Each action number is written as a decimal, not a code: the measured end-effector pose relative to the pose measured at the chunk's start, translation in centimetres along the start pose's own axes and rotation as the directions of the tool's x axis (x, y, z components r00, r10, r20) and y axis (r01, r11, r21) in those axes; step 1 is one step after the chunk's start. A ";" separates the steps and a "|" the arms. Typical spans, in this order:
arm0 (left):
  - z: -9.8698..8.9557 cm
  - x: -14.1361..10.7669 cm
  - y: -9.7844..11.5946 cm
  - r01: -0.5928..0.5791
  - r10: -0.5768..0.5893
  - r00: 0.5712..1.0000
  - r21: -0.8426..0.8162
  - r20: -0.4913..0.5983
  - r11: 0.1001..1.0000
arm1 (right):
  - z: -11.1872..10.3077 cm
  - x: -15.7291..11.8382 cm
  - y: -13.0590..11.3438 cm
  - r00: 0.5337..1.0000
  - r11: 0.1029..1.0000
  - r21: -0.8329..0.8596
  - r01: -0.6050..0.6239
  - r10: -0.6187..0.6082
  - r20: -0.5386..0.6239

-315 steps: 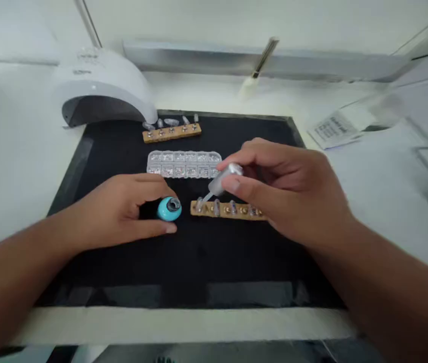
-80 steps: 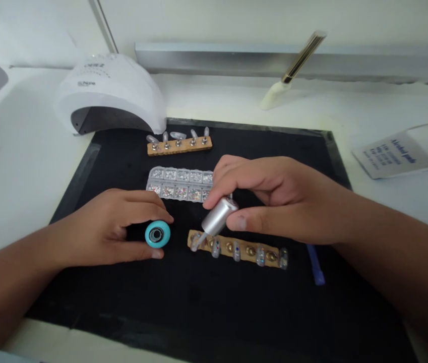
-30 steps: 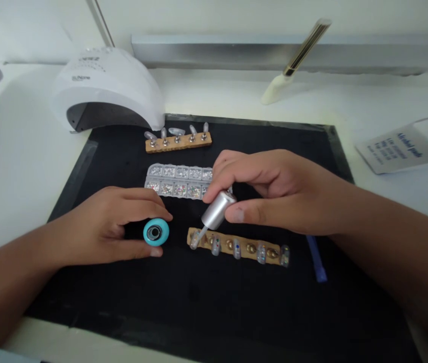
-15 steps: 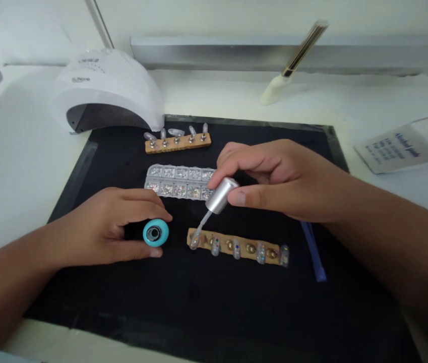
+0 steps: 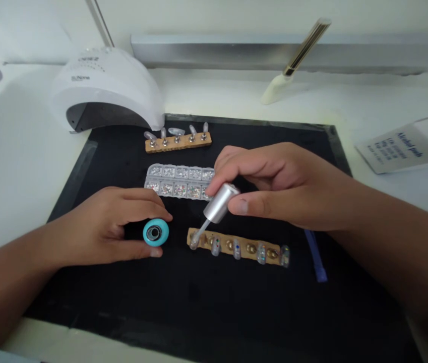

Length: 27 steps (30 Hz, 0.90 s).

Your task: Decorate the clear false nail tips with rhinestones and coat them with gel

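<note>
My right hand (image 5: 270, 186) pinches the silver cap of a nail polish brush (image 5: 219, 202) between thumb and fingers. Its bristles touch the leftmost false nail (image 5: 194, 242) on the near wooden nail stand (image 5: 223, 242). Several more clear nails with coloured sparkles stand along that strip. To the left, my left hand (image 5: 126, 224) is closed around a turquoise nail polish bottle (image 5: 156, 232), whose uncapped neck faces me. A clear compartment box of rhinestones (image 5: 178, 180) lies behind, its right end hidden by my right hand.
At the back left stands a white nail lamp (image 5: 108, 88). A second nail stand (image 5: 179, 143) is behind the rhinestone box. A blue tool (image 5: 316, 257) lies below my right forearm, a soft brush (image 5: 293, 63) leans at the back, and an alcohol pads box (image 5: 403, 146) is at right.
My right hand has shifted slightly downward, and the brush has moved a little toward the near end of the leftmost nail. My left hand and the bottle have stayed in place.
</note>
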State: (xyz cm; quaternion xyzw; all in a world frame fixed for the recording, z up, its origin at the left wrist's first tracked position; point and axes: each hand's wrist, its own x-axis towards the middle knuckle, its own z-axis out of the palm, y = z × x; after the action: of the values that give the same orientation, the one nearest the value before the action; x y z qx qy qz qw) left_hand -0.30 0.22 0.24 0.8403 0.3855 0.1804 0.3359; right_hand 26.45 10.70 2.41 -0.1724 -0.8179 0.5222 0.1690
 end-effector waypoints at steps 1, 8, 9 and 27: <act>0.0 0.0 0.0 0.002 -0.002 1.000 -0.001 0.002 1.000 | 0.0 0.0 -0.1 1.000 1.000 -0.010 -0.002 0.002 0.005; -0.1 -0.1 0.0 0.000 0.000 1.000 0.003 0.003 1.000 | 0.1 0.0 -0.2 0.999 0.999 -0.048 -0.026 0.027 0.021; -0.1 -0.1 0.0 -0.001 0.001 1.000 0.001 0.005 1.000 | 0.1 0.0 -0.2 0.999 0.999 -0.048 -0.025 0.026 0.022; 0.0 -0.1 -0.1 -0.002 0.002 1.000 0.003 -0.003 1.000 | 0.1 -0.1 -0.2 1.000 1.000 -0.009 -0.010 0.010 -0.005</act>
State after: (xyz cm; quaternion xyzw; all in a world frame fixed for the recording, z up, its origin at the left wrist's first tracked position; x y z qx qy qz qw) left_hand -0.37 0.17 0.18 0.8409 0.3853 0.1817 0.3338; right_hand 26.46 10.51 2.58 -0.1787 -0.8190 0.5189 0.1677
